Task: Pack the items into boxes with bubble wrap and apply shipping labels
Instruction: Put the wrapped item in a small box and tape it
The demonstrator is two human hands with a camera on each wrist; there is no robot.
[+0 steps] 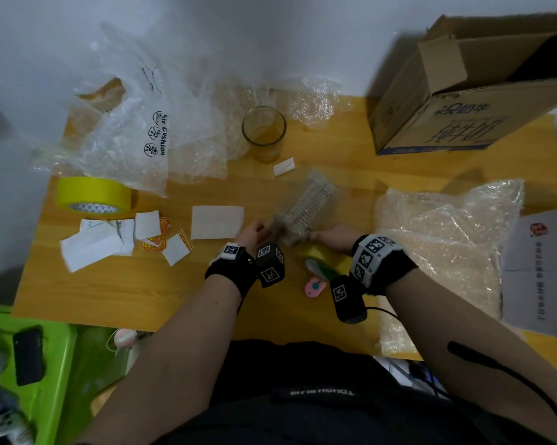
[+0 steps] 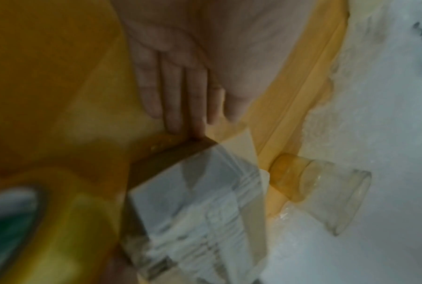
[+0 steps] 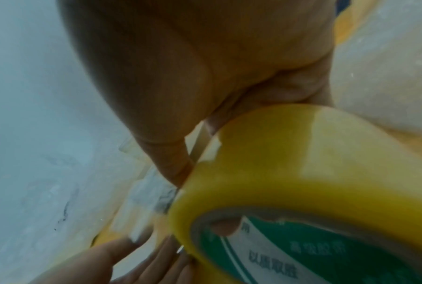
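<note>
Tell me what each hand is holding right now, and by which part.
The right hand grips the yellow tape roll, a finger through its core. The left hand has straight fingers against the bubble-wrapped item; a grip cannot be told.

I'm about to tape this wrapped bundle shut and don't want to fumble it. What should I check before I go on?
1. Bubble-wrapped item covered: ok, wrap surrounds it.
2. Yellow tape roll in hand: ok, the right hand grips it, with a finger through the core.
3. Bundle steadied: ok, the left hand touches its near end with straight fingers.
4. Tape end stuck to the wrap: cannot tell, too blurred.
5. Cardboard box ready: ok, flaps open at the table's far right.
6. Drinking glass packed: not ok, it stands unwrapped.
</note>
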